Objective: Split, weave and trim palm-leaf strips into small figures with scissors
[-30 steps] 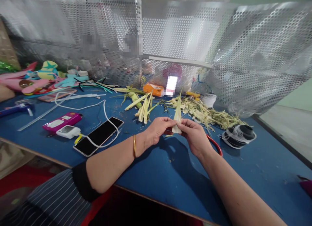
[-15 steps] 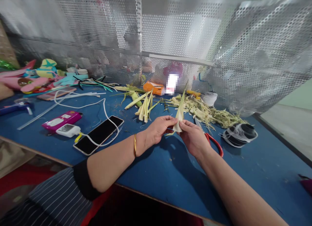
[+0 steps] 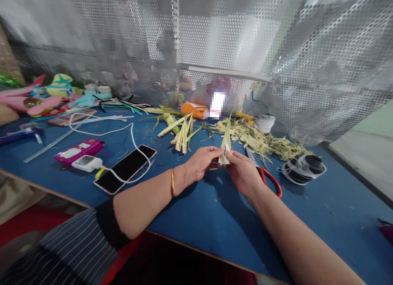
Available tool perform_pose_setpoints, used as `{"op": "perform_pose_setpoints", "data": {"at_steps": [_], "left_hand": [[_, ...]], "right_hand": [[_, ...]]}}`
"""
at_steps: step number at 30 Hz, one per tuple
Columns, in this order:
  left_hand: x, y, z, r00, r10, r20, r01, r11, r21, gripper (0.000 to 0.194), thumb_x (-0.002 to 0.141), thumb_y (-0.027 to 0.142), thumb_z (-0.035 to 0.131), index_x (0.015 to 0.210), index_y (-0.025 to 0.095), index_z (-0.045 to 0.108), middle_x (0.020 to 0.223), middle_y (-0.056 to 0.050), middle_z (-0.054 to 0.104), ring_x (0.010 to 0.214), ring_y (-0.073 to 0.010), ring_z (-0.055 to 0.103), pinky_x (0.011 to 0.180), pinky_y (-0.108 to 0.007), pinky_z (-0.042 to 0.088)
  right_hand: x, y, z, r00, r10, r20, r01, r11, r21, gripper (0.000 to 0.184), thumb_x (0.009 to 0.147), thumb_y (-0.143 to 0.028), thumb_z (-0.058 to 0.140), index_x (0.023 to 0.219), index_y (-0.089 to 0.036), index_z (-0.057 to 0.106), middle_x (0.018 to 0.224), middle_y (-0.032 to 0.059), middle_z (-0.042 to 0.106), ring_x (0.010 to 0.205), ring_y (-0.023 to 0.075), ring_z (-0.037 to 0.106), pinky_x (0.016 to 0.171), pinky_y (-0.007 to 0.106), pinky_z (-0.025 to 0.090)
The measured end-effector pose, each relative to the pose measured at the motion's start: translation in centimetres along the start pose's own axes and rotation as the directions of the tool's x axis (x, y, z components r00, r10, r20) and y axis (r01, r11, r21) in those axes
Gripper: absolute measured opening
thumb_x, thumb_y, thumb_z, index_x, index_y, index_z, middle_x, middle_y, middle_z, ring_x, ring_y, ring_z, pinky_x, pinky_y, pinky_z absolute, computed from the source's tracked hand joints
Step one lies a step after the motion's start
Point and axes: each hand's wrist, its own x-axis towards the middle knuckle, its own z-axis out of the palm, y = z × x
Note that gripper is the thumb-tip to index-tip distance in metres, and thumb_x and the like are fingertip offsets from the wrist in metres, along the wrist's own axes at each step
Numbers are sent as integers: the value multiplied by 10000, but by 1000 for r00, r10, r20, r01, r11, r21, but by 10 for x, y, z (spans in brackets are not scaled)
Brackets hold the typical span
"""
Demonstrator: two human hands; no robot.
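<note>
Between both hands a pale green-white corn husk (image 3: pixel 226 139) stands with its pointed tip up and its wide end low. My left hand (image 3: pixel 205 162) pinches the wide end from the left, thumb against fingers. From the right, my right hand (image 3: pixel 241 166) pinches the same end close by. Beyond the hands lies a small bundle of pale husk strips (image 3: pixel 183 135). Red-handled scissors (image 3: pixel 270 180) rest on the table beside my right wrist, partly hidden by it. A heap of shredded husk scraps (image 3: pixel 260 139) lies behind the scissors.
On the blue table (image 3: pixel 190 227), a dark spool wound with white thread (image 3: pixel 302 169) sits at the right. At left are a phone (image 3: pixel 125 168), a white cable, a magenta device (image 3: pixel 80 151) and a blue-handled tool (image 3: pixel 20 135). A perforated screen (image 3: pixel 227 35) closes the back.
The husk's upright tip has dropped slightly, and its wide end now looks more folded between my fingers. Both hands stay nearly in place; the view has shifted a little.
</note>
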Motion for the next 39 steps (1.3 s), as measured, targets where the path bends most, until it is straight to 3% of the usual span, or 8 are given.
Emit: {"op": "perform_pose_setpoints", "data": {"at_steps": [3, 7, 14, 18, 22, 29, 36, 39], "left_hand": [[-1, 2, 1, 991, 123, -55, -114, 984, 139, 172, 797, 273, 651, 692, 147, 597, 668, 4, 594, 609, -95, 557, 590, -228, 440], [2, 0, -3, 940, 336, -65, -294, 890, 350, 222, 772, 311, 666, 648, 157, 564, 600, 25, 546, 532, -90, 514, 527, -222, 431], [14, -5, -15, 884, 443, -150, -284, 763, 580, 175, 782, 267, 605, 642, 180, 543, 583, 13, 587, 493, -102, 542, 501, -216, 407], [12, -3, -14, 902, 422, -91, -309, 777, 548, 167, 759, 263, 619, 634, 172, 557, 591, 13, 584, 531, -98, 530, 546, -221, 418], [6, 3, -6, 919, 394, -19, -355, 847, 396, 124, 744, 279, 641, 778, 161, 625, 729, -5, 637, 663, -113, 572, 618, -231, 456], [4, 4, -7, 899, 425, -108, -356, 852, 385, 193, 810, 320, 576, 722, 156, 628, 655, -4, 611, 595, -107, 550, 578, -233, 459], [5, 2, -6, 905, 405, -132, -336, 869, 365, 197, 747, 323, 674, 660, 156, 618, 596, 3, 600, 558, -112, 554, 553, -235, 461], [6, 1, -7, 924, 353, -150, -297, 906, 300, 180, 779, 282, 631, 654, 153, 627, 598, -4, 610, 557, -115, 562, 564, -244, 468]], "right_hand": [[-2, -4, 0, 999, 10, 39, -9, 1000, -28, 211, 627, -353, 798, 677, -196, 667, 676, -16, 604, 616, 119, 476, 627, 264, 381], [-4, -8, 1, 998, -23, 58, 25, 999, -44, 228, 632, -369, 795, 661, -198, 648, 680, -26, 572, 631, 113, 458, 628, 249, 373], [-6, -20, 0, 992, -85, 97, 93, 993, -76, 220, 678, -363, 737, 599, -212, 599, 674, -10, 549, 656, 139, 469, 646, 272, 378], [-6, -24, 0, 995, -77, 68, 82, 994, -73, 193, 663, -340, 723, 587, -211, 600, 660, -4, 550, 662, 146, 482, 646, 278, 385], [-5, -19, 0, 999, -30, 20, 33, 985, -172, 161, 643, -325, 701, 587, -206, 608, 637, -5, 562, 641, 147, 493, 626, 283, 381], [-6, -14, 3, 1000, -10, 6, 11, 950, -312, 196, 610, -345, 704, 561, -197, 586, 544, -29, 517, 533, 114, 402, 539, 262, 303], [-6, -10, 2, 979, -197, 51, 192, 809, -555, 241, 666, -366, 657, 530, -207, 537, 515, -51, 420, 539, 115, 334, 532, 267, 240], [-8, -13, 2, 986, -160, 38, 158, 857, -491, 208, 648, -336, 662, 533, -207, 547, 520, -46, 437, 535, 115, 347, 536, 265, 260]]}}
